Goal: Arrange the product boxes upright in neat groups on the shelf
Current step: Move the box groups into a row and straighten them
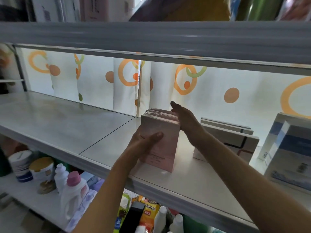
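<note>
A group of pink product boxes stands upright in a row on the white shelf, near its middle. My left hand holds the front box, thumb across its face and fingers round its left side. My right hand lies flat with straight fingers against the right side of the row, near the top. Right of the pink group, white boxes with dark line markings stand upright. Blue and white boxes stand at the far right.
A curtain with orange and green circles hangs behind the shelf. The upper shelf's grey edge runs low overhead. Below, a lower shelf holds a pink-capped detergent bottle, tins and snack packets.
</note>
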{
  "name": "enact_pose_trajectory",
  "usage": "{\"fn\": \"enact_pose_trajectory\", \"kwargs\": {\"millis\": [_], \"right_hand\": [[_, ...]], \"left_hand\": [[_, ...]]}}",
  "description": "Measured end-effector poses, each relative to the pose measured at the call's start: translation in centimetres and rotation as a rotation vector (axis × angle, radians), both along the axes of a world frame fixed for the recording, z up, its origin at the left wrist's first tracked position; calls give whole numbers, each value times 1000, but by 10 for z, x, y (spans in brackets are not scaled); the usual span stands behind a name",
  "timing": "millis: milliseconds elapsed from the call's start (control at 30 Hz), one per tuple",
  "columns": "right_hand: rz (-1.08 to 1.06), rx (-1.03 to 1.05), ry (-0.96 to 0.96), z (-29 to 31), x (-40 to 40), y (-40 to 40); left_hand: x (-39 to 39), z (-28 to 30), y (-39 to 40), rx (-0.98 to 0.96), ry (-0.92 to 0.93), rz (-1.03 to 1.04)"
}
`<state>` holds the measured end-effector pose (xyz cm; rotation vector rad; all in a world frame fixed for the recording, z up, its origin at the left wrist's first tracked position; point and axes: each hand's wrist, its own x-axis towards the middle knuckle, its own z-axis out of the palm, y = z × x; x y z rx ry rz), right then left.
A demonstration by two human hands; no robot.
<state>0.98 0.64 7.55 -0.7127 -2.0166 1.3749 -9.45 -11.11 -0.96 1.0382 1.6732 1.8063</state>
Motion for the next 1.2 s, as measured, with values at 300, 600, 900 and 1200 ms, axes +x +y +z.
{"fn": "enact_pose_trajectory", "kwargs": {"millis": [300,600,900,1200], "right_hand": [[-48,-448,374,-12,5,-22],[-80,-443,481,-20,14,-33],[-32,-554,491,-26,15,-33],[-20,-496,452,-28,19,-30]], "left_hand": [[16,4,-9,10,4,0],[22,9,-26,-38,63,-75],[27,5,-32,-26,5,-136],[26,5,-32,24,12,-109]]}}
